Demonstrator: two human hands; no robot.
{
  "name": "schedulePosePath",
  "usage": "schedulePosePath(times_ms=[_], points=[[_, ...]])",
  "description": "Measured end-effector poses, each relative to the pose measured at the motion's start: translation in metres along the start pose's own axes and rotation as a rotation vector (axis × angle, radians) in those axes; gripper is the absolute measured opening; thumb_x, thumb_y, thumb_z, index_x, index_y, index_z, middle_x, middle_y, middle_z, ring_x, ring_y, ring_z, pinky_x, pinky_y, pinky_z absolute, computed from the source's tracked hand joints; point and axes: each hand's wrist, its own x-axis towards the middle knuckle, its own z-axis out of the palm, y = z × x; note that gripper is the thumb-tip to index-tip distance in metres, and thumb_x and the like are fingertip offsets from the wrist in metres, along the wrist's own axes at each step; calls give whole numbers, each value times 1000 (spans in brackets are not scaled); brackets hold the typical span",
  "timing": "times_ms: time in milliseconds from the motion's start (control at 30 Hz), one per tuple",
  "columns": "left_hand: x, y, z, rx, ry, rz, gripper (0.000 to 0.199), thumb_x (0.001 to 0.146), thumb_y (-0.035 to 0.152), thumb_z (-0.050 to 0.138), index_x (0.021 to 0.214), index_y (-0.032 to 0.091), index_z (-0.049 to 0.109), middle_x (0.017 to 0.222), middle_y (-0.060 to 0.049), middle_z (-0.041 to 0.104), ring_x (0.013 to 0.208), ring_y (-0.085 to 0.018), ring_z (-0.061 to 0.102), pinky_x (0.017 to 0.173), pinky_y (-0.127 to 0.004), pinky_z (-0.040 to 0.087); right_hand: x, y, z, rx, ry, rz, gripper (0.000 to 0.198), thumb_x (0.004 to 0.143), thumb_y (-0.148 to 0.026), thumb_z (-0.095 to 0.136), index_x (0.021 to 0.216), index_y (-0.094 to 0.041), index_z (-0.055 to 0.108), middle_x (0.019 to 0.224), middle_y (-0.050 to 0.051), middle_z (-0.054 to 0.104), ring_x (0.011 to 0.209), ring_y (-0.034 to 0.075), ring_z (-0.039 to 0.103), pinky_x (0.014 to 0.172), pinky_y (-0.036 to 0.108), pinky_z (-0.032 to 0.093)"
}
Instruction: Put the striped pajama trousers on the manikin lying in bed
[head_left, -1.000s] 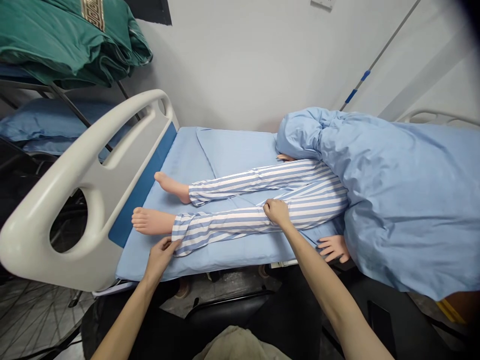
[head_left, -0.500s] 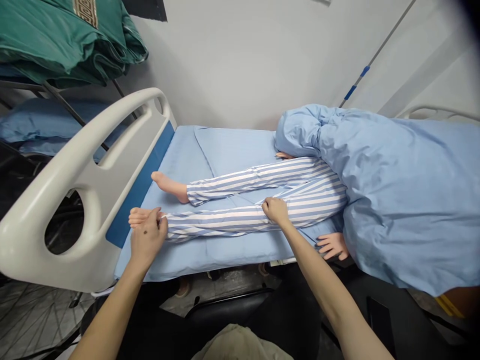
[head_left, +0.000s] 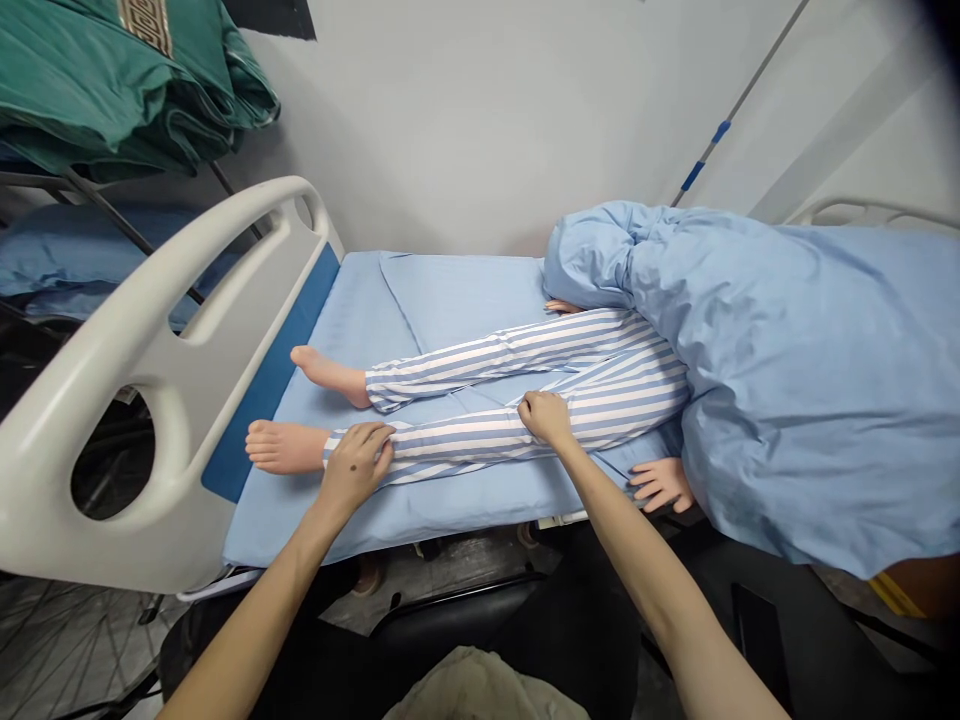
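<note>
A manikin lies on the bed in blue-and-white striped trousers (head_left: 465, 437), with both bare feet showing. My left hand (head_left: 355, 462) rests across the lower part of the nearer trouser leg, just above the ankle; its fingers lie over the cloth and the thumb stands apart. The nearer foot (head_left: 285, 447) is left of it, uncovered. At the knee of the same leg, my right hand (head_left: 546, 416) has its fingers curled closed on the trouser cloth; the fingertips are partly hidden. The farther foot (head_left: 330, 375) lies beyond, touched by neither hand.
A folded blue quilt (head_left: 780, 370) covers the manikin's upper part, with one manikin hand (head_left: 663, 485) sticking out. The white footboard (head_left: 180, 510) bounds the bed at left. Blue sheet (head_left: 450, 285) covers the mattress. A green cover (head_left: 150, 90) hangs at upper left.
My left hand has moved right, from the nearer foot up to the lower trouser leg, leaving the foot uncovered. My right hand stays at the knee. The view has shifted slightly.
</note>
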Motion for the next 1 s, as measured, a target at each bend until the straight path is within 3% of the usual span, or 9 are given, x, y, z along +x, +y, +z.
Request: schedulePosePath(times_ms=[67, 200, 267, 433, 500, 633, 700, 1000], points=[[7, 6, 13, -63, -43, -33, 27, 95, 26, 44, 103, 18, 69, 103, -10, 72, 101, -25, 65, 93, -37, 50, 0, 0, 0, -2, 2, -1, 35, 97, -24, 40, 97, -16, 74, 102, 12, 76, 97, 22, 68, 83, 30, 38], [19, 8, 31, -46, -168, -239, 26, 93, 28, 42, 95, 18, 66, 96, -9, 71, 95, -25, 66, 84, -35, 50, 0, 0, 0, -10, 14, -10, 35, 97, -25, 39, 97, -16, 74, 103, 11, 76, 97, 22, 68, 83, 30, 38], [22, 7, 32, -26, -212, -293, 26, 92, 29, 42, 91, 19, 66, 95, -9, 71, 95, -26, 66, 83, -36, 49, 0, 0, 0, -9, 13, -11, 35, 97, -25, 40, 96, -16, 74, 103, 11, 76, 96, 22, 68, 83, 30, 38], [35, 9, 22, -9, -222, -279, 28, 92, 34, 42, 95, 19, 67, 103, -9, 72, 103, -26, 65, 90, -34, 46, 0, 0, -1, -7, 11, -7, 35, 98, -26, 40, 97, -17, 74, 103, 10, 76, 96, 22, 68, 84, 30, 38], [44, 8, 20, 28, -307, -332, 30, 92, 35, 41, 88, 20, 66, 100, -10, 73, 102, -26, 66, 88, -34, 46, 0, 0, -1, -2, 12, -5, 35, 98, -26, 40, 97, -16, 74, 103, 11, 76, 96, 22, 67, 84, 30, 38], [62, 0, 27, 131, -562, -579, 36, 91, 37, 39, 74, 19, 65, 90, -14, 73, 95, -30, 67, 80, -35, 48, -1, -1, -2, 8, -4, 0, 35, 98, -25, 40, 98, -15, 74, 105, 13, 75, 97, 22, 67, 85, 29, 37], [65, -1, 31, 161, -592, -636, 36, 91, 37, 39, 79, 19, 68, 95, -16, 74, 98, -33, 68, 81, -38, 48, -1, -1, -2, 8, -10, -2, 35, 98, -24, 40, 99, -15, 74, 105, 13, 75, 97, 22, 67, 84, 29, 37], [68, 1, 33, 150, -636, -645, 40, 89, 38, 40, 98, 18, 74, 111, -17, 74, 108, -35, 67, 89, -42, 50, -1, 1, 0, 8, 9, -11, 35, 98, -25, 40, 96, -16, 74, 102, 11, 76, 93, 21, 66, 79, 29, 35]])
